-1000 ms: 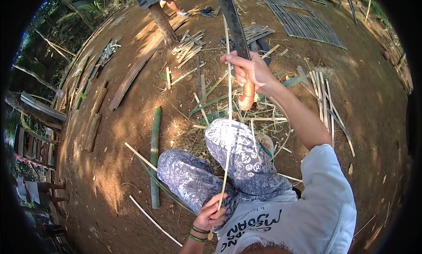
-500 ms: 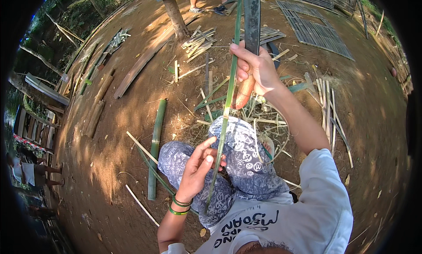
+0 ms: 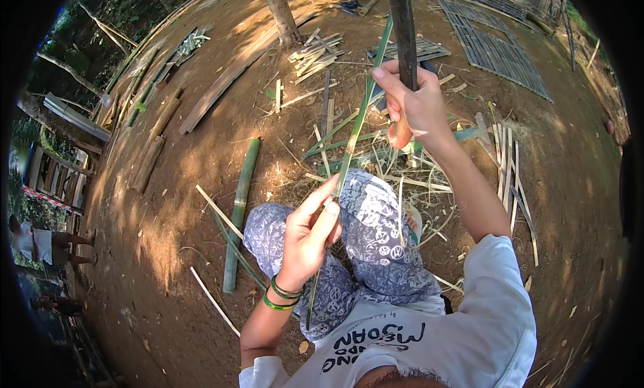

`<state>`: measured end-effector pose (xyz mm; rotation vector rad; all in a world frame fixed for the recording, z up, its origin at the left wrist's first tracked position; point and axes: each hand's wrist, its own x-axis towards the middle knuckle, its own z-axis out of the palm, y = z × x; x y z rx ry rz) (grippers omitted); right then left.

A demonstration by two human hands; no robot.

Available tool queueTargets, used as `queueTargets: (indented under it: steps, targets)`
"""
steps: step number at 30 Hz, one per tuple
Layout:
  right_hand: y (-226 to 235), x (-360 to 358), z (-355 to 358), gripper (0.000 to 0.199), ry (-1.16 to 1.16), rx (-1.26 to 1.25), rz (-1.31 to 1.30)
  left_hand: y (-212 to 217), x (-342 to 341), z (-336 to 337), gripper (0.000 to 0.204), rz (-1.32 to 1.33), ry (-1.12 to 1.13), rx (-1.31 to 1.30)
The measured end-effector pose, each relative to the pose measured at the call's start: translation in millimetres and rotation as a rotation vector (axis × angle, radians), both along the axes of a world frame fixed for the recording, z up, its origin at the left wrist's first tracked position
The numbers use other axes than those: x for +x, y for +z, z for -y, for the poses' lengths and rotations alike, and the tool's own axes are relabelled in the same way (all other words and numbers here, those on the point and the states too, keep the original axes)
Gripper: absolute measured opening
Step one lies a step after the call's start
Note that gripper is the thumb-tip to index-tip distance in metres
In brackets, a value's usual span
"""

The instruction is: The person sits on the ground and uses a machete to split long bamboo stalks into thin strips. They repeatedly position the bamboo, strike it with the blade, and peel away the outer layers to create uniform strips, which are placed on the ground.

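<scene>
In my right hand [image 3: 418, 106] is a machete [image 3: 404, 33], gripped by its brown wooden handle, its dark blade pointing away from me. A long, thin green bamboo strip [image 3: 362, 113] runs beside the blade, close by my right thumb; whether the thumb presses on it I cannot tell. Lower down, my left hand [image 3: 307, 237] has thumb and forefinger closed on the same strip, above my knees. The strip's near end hangs below that hand, over my patterned trousers [image 3: 376, 220].
A green bamboo pole [image 3: 241, 217] lies left of my knees. Shavings [image 3: 416, 170] litter the ground ahead, with pale strips [image 3: 506, 166] to the right. Further off are a split-wood pile [image 3: 318, 56], a tree trunk [image 3: 282, 15] and a slatted panel [image 3: 496, 49]. A person [image 3: 43, 244] is at far left.
My left hand has moved up and closed on the bamboo strip. The machete and strip have shifted right in view, and the strip leans more. The legs at the top have left view.
</scene>
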<state>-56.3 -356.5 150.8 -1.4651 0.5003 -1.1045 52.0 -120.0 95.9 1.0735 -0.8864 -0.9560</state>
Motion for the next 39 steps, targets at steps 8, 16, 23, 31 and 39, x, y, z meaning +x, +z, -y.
queueTargets:
  steps: [8,16,23,31,39]
  targets:
    - [2,-5,-2,0.039,0.117,0.02,-0.009,5,2,4,0.044,0.037,0.068,0.053]
    - [9,-7,-44,0.029,0.362,0.143,-0.177,49,43,23,0.034,0.122,0.341,-0.119]
    - [35,19,-96,0.029,0.651,0.272,-0.188,133,131,61,0.022,0.331,0.816,-0.768]
    - [2,92,-104,0.048,0.456,0.311,-0.064,96,99,71,0.014,-0.11,0.904,-0.759]
    - [-2,118,-76,0.025,0.379,0.447,0.266,31,62,75,0.014,-0.425,0.769,-0.518]
